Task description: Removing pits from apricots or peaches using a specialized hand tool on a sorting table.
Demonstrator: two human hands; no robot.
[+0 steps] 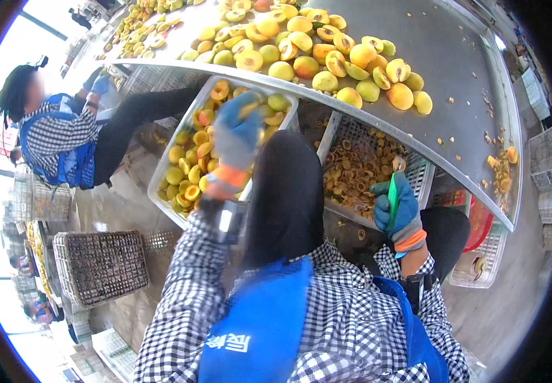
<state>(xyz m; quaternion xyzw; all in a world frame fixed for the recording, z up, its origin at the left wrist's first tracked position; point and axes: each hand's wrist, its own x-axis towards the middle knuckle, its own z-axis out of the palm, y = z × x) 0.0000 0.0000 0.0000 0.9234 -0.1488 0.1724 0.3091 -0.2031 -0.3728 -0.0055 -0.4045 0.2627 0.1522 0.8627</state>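
My left hand (236, 131), in a blue-and-grey glove with an orange cuff, is over a white crate (161, 167) of yellow peach halves (193, 159). It is smeared by motion; a yellowish piece shows at its fingers, but whether it is gripped I cannot tell. My right hand (398, 207), gloved alike, is closed round a green-handled tool (393, 191) pointing up. At the tool's top end is a small brownish piece, perhaps a peach pit (399, 164). Beside this hand, below the table edge, a second crate (330, 137) holds peach pits and scraps (355, 167).
A metal table (448, 76) with a raised rim spans the far side, bearing many whole and halved peaches (314, 54). Another person (59, 134) sits at the left. A mesh crate (100, 268) is on the floor at left; a red basin (478, 223) is at right.
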